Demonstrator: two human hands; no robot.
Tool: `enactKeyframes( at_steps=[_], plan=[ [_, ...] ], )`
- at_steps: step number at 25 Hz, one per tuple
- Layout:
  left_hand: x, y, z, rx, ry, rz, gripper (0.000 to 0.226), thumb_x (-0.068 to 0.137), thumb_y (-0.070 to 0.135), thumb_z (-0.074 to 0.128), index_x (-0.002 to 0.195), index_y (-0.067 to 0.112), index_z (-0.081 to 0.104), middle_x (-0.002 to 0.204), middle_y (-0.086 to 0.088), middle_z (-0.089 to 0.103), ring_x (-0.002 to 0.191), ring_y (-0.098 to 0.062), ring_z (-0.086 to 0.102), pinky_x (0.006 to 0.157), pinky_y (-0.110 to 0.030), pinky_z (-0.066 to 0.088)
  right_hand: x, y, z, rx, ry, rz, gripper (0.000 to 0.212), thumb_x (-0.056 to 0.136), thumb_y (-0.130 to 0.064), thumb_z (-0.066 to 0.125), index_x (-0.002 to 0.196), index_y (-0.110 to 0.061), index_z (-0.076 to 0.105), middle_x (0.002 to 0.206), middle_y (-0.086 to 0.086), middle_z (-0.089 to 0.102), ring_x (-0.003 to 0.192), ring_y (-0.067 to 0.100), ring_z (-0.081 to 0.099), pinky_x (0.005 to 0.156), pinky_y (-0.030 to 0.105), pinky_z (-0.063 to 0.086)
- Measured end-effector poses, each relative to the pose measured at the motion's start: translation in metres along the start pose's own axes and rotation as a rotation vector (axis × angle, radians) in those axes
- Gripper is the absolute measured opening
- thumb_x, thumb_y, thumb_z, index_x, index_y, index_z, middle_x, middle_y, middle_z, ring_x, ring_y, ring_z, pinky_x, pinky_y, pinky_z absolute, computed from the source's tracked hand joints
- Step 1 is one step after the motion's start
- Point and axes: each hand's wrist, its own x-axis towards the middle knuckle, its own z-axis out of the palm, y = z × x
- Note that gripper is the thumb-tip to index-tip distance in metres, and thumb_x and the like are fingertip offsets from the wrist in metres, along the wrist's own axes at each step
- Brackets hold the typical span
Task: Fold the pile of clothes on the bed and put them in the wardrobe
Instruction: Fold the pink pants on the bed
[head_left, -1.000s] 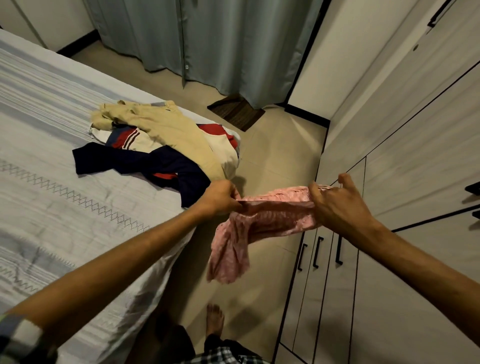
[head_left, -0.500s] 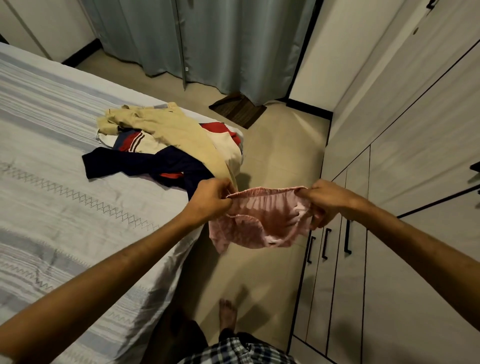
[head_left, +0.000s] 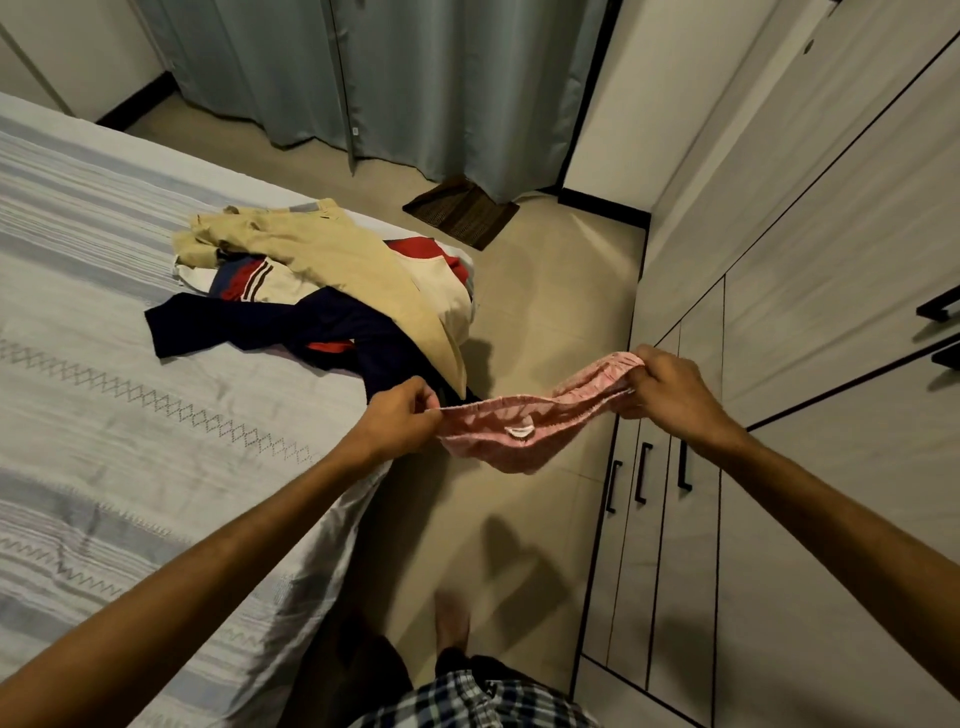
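1. The person stands in the gap between the bed and the wardrobe, both arms stretched out ahead over the floor.
2. A small pink garment hangs in the air between the two hands, off the bed's edge on the wardrobe side, touching neither bed nor floor. Its upper hem is pulled nearly taut from hand to hand while the rest sags below; a white label shows near the middle.
3. The left hand pinches the hem's end nearest the bed, thumb and fingers curled tight onto the cloth, right above the mattress corner.
4. The right hand grips the other end, fingers wrapped round a bunched bit of fabric, in front of the wardrobe's lower doors.
5. The unfolded pile of clothes lies on the bed at its far corner, beyond the left hand: a beige piece across the top, a navy piece spread toward the middle of the bed, and something red, white and navy underneath. How many separate garments there are I can't quite make out.
6. The wardrobe doors all look closed, their dark handles in a row just below the right forearm.
7. Past the bed's far end, grey curtains hang to the floor, with a dark mat at their foot.
8. A bare foot and checked shorts show beside the bed's near edge.
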Motion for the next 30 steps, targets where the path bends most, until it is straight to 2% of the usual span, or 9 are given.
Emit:
enactKeyframes(
  at_steps=[3, 6, 12, 15, 20, 22, 25, 27, 30],
  plan=[
    [-0.011, -0.004, 0.014, 0.038, -0.228, 0.016, 0.013, 0.095, 0.019, 0.074, 0.094, 0.011, 0.065, 0.094, -0.010, 0.075, 0.082, -0.023, 0.078, 0.076, -0.042, 0.067, -0.003, -0.005, 0.008, 0.672, -0.007, 0.304, 0.022, 0.107, -0.009, 0.046, 0.111, -0.002, 0.067, 0.097, 0.014, 0.076, 0.091, 0.030, 0.076, 0.076, 0.044, 0.065],
    [-0.020, -0.009, 0.029, 0.129, -0.245, 0.128, 0.038, 0.104, 0.047, 0.056, 0.093, 0.014, 0.071, 0.084, -0.007, 0.076, 0.065, -0.018, 0.076, 0.062, -0.035, 0.065, 0.000, -0.008, 0.011, 0.696, -0.015, 0.311, 0.019, 0.097, 0.005, 0.054, 0.114, -0.003, 0.060, 0.105, 0.020, 0.071, 0.088, 0.031, 0.072, 0.076, 0.044, 0.064],
    [-0.014, -0.044, 0.026, 0.731, -0.011, 0.168, 0.040, 0.110, 0.043, 0.046, 0.097, 0.014, 0.071, 0.083, -0.005, 0.069, 0.072, -0.019, 0.066, 0.067, -0.034, 0.055, 0.000, 0.033, 0.008, -0.887, 0.024, -0.097, 0.046, 0.089, -0.036, 0.078, 0.125, -0.019, 0.055, 0.118, 0.008, 0.056, 0.093, 0.023, 0.062, 0.074, 0.041, 0.059],
    [-0.020, -0.053, 0.029, 0.743, 0.016, 0.202, 0.031, 0.106, 0.046, 0.054, 0.099, 0.017, 0.062, 0.087, -0.004, 0.067, 0.074, -0.021, 0.064, 0.068, -0.037, 0.056, -0.004, 0.045, 0.028, -0.957, 0.081, -0.132, 0.032, 0.097, -0.036, 0.066, 0.122, -0.019, 0.055, 0.107, 0.008, 0.066, 0.084, 0.025, 0.065, 0.066, 0.035, 0.051],
    [-0.029, -0.058, 0.028, 0.409, 0.117, 0.293, 0.018, 0.101, 0.029, 0.066, 0.105, 0.021, 0.051, 0.082, 0.002, 0.067, 0.065, -0.019, 0.065, 0.059, -0.039, 0.059, 0.000, 0.056, 0.030, 0.127, -0.151, 0.131, 0.020, 0.099, -0.008, 0.064, 0.107, -0.020, 0.079, 0.102, 0.006, 0.077, 0.084, 0.023, 0.077, 0.071, 0.039, 0.067],
    [-0.034, -0.061, 0.030, 0.340, 0.093, 0.301, 0.012, 0.104, 0.027, 0.060, 0.112, 0.017, 0.062, 0.083, 0.004, 0.069, 0.065, -0.013, 0.067, 0.063, -0.034, 0.059, -0.001, 0.059, 0.034, 0.092, -0.093, 0.110, 0.026, 0.100, -0.005, 0.061, 0.112, -0.019, 0.080, 0.106, 0.007, 0.078, 0.090, 0.025, 0.077, 0.078, 0.037, 0.066],
    [-0.036, -0.068, 0.042, 0.213, 0.071, 0.229, 0.014, 0.104, 0.025, 0.060, 0.106, 0.021, 0.074, 0.082, 0.004, 0.075, 0.070, -0.008, 0.071, 0.070, -0.038, 0.064, 0.001, 0.077, 0.052, -0.760, -0.022, -0.135, 0.032, 0.102, -0.021, 0.064, 0.133, -0.015, 0.068, 0.101, 0.012, 0.075, 0.088, 0.028, 0.074, 0.075, 0.038, 0.061],
    [-0.037, -0.070, 0.047, -0.127, 0.080, 0.095, 0.015, 0.103, 0.018, 0.063, 0.107, 0.021, 0.077, 0.090, 0.004, 0.078, 0.082, -0.013, 0.077, 0.076, -0.041, 0.066, -0.002, 0.080, 0.066, -1.007, -0.097, -0.034, 0.028, 0.102, -0.031, 0.065, 0.125, -0.017, 0.068, 0.094, 0.009, 0.071, 0.080, 0.026, 0.073, 0.068, 0.038, 0.061],
    [-0.040, -0.070, 0.048, -0.565, 0.106, -0.075, 0.017, 0.103, 0.013, 0.065, 0.111, 0.015, 0.079, 0.103, -0.004, 0.079, 0.099, -0.023, 0.077, 0.088, -0.050, 0.064, -0.001, 0.072, 0.065, -0.212, -0.225, 0.297, 0.017, 0.107, -0.013, 0.053, 0.113, -0.018, 0.067, 0.083, 0.015, 0.074, 0.064, 0.026, 0.075, 0.055, 0.034, 0.063]
  ],
)
